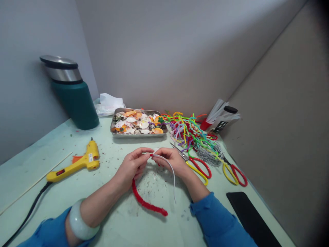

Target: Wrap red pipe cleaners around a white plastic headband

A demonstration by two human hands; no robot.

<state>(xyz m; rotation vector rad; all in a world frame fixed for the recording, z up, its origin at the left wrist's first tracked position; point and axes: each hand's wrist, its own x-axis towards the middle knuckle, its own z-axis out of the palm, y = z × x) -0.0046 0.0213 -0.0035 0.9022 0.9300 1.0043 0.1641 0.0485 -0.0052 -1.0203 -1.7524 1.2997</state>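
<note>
**First:** Two bare hands meet at the center of the frame, fingertips almost together. What are they doing?

**Second:** The left hand [134,167] pinches a short bit of red between thumb and forefinger, while a red fuzzy stem [147,204] curves out from under its palm toward the bottom center.

**First:** And the right?

**Second:** The right hand [169,159] has its thumb and forefinger pressed together at the near end of a white strand [172,171] — it arcs over the fingers and drops below them. Whether the red bit belongs to the fuzzy stem, I cannot tell.

**First:** What surrounds them?

**Second:** On the pale green tabletop [108,206], a yellow glue gun [77,167] lies at left, below a teal bottle [74,101] standing at upper left. Shells [140,123] fill a metal tray [138,136] just above center.

**First:** And to the right?

**Second:** A tangle of colored fuzzy stems [185,128] beside the tray, with gray wire [209,155] at its lower edge. Two pairs of scissors with red and yellow handles lie nearby — the nearer pair [202,168] beside the right wrist, the other [235,173] farther right.
</note>
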